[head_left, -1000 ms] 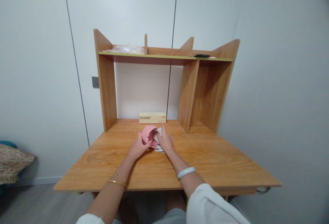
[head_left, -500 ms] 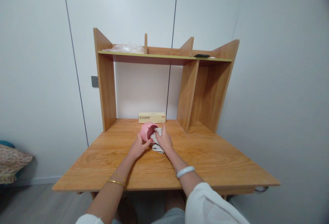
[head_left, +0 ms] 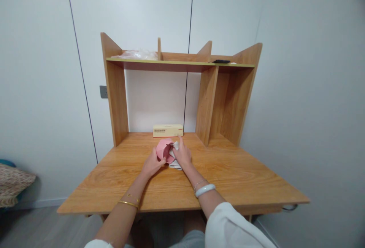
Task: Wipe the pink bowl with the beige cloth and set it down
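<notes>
My left hand [head_left: 153,162] grips a pink, hollow, rounded container [head_left: 162,150] from its left and lower side. The container is tipped so that its opening faces right, toward my other hand. A light grey cloth [head_left: 175,164] is bunched in my right hand [head_left: 182,154], and part of it is pushed into the container's mouth. The lower end of the cloth hangs down by the desktop. My right fingertips are partly hidden by the cloth and the container's rim.
The wooden desk [head_left: 216,179] carries a hutch with a shelf [head_left: 168,65]. Behind my hands stands a cream box [head_left: 168,130]. Up on the shelf lie a clear plastic bag [head_left: 137,54] and a dark flat object [head_left: 221,61]. A wall socket [head_left: 103,91] is at left.
The pink container has turned slightly in my left hand, its opening now more toward me. My right hand has shifted a little with the cloth at the opening. The view has moved slightly.
</notes>
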Available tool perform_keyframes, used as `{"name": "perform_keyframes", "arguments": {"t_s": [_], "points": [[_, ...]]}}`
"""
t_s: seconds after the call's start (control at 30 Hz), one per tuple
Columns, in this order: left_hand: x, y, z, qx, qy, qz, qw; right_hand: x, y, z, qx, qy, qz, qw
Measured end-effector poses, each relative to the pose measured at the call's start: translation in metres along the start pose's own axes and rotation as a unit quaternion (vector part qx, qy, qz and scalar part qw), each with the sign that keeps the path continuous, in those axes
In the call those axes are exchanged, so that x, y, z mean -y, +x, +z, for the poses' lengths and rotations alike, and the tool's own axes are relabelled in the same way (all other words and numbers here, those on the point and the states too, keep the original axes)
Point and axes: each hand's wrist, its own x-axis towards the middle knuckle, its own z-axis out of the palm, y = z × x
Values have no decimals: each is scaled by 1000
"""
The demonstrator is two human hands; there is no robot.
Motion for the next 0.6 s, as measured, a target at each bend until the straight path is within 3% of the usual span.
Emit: {"name": "perform_keyframes", "arguments": {"t_s": [0.1, 0.17, 0.33, 0.5, 0.6], "points": [[2, 0, 0, -16, 1, 9, 1000, 1, 0, -3, -68, 21, -64, 995], [3, 0, 0, -22, 3, 6, 1000, 1, 0, -3, -66, 24, -73, 995], [4, 1, -1, -30, 1, 25, 999, -3, 1, 3, 25, 6, -19, 1000], [6, 4, 3, -83, -91, 8, 992, -4, 3, 6, 10, 51, 23, 998], [4, 3, 4, -62, -117, 27, 991, -5, 4, 7, 3, 104, 31, 994]]}}
